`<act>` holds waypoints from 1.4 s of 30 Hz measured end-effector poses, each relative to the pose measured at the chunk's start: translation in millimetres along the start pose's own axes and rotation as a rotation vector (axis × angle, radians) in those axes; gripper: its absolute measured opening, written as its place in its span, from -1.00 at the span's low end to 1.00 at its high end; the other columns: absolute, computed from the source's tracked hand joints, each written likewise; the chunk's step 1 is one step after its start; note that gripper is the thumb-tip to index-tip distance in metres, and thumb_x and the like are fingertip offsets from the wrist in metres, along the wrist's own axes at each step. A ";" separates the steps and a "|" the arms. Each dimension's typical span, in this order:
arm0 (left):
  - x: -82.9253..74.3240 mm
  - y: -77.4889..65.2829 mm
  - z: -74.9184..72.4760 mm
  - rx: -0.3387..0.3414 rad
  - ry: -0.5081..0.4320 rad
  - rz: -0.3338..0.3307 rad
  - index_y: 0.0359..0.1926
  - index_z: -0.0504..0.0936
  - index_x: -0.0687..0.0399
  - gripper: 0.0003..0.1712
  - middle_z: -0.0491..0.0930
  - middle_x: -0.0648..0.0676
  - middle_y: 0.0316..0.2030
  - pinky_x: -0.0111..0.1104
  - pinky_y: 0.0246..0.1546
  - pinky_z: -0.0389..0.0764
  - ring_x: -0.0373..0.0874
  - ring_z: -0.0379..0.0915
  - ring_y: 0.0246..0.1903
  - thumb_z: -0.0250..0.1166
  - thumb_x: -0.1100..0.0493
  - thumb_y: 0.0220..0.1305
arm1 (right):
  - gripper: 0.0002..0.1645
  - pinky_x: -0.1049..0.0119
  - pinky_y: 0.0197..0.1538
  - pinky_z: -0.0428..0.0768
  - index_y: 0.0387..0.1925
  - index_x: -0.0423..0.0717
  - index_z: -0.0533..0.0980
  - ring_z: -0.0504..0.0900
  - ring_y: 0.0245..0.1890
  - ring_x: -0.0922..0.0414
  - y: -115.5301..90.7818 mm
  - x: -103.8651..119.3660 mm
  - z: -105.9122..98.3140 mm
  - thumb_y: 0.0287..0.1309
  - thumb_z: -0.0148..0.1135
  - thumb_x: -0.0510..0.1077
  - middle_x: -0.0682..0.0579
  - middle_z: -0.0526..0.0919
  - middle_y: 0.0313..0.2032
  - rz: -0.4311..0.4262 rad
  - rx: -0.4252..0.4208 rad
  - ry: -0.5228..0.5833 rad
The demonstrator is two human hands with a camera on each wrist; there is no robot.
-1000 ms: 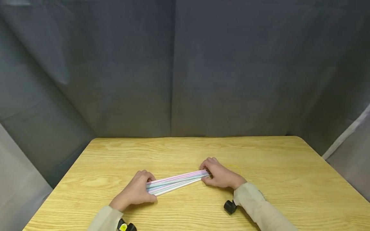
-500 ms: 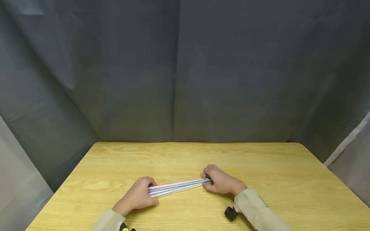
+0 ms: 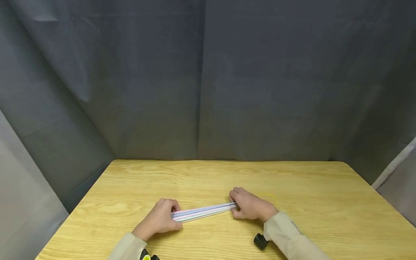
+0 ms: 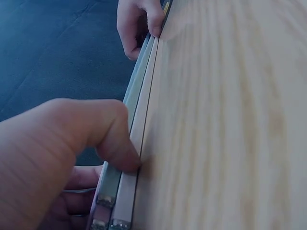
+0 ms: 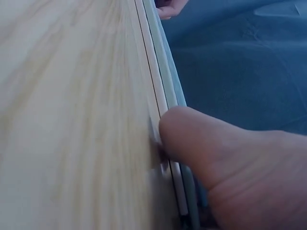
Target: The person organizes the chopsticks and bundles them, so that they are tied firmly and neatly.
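A bundle of long pastel chopsticks (image 3: 204, 212) in pink, blue, green and white lies low over the table, slanting slightly up to the right in the head view. My left hand (image 3: 159, 219) grips the wider end, thumb on the near side and fingers on the far side. At the narrower end, my right hand (image 3: 249, 205) pinches the bundle the same way. The left wrist view has the square chopstick ends (image 4: 106, 200) sticking out past the left thumb (image 4: 117, 143). In the right wrist view the right thumb (image 5: 184, 134) presses along the bundle's side.
A thin yellow loop, like a rubber band (image 3: 275, 198), lies on the wooden table (image 3: 195, 177) behind the right wrist. Grey curtains (image 3: 156, 90) stand along the table's back and sides. Black wrist cameras (image 3: 260, 241) hang under the beige sleeves (image 3: 289, 234).
The chopsticks have drawn together from a loose fan into a narrower, more even bundle. Both hands keep their hold; the head view has shifted slightly.
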State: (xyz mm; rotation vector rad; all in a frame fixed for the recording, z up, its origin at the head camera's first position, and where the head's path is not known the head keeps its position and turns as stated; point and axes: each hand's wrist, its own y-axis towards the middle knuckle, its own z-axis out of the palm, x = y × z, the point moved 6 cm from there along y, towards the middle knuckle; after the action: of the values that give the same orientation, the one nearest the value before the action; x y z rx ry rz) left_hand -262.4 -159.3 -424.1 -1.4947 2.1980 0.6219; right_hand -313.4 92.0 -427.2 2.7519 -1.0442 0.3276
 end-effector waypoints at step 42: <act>2.6 1.6 -1.6 -0.066 0.239 0.036 -0.72 0.39 -0.09 -0.77 0.24 -0.20 -0.75 -0.46 -0.69 0.19 -0.34 0.08 -0.71 0.33 0.19 -0.24 | -0.74 0.45 -0.46 0.23 -0.48 0.02 0.33 0.16 -0.59 0.32 14.5 5.3 3.3 -0.07 0.27 -0.27 0.24 0.25 -0.59 -0.015 -0.074 0.020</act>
State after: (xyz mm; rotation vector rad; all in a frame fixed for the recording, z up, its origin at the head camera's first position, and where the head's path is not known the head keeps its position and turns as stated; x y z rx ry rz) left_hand -265.0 -161.7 -424.0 -1.6405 2.4080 0.5568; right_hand -318.8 77.2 -427.6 2.6838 -1.0101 0.3077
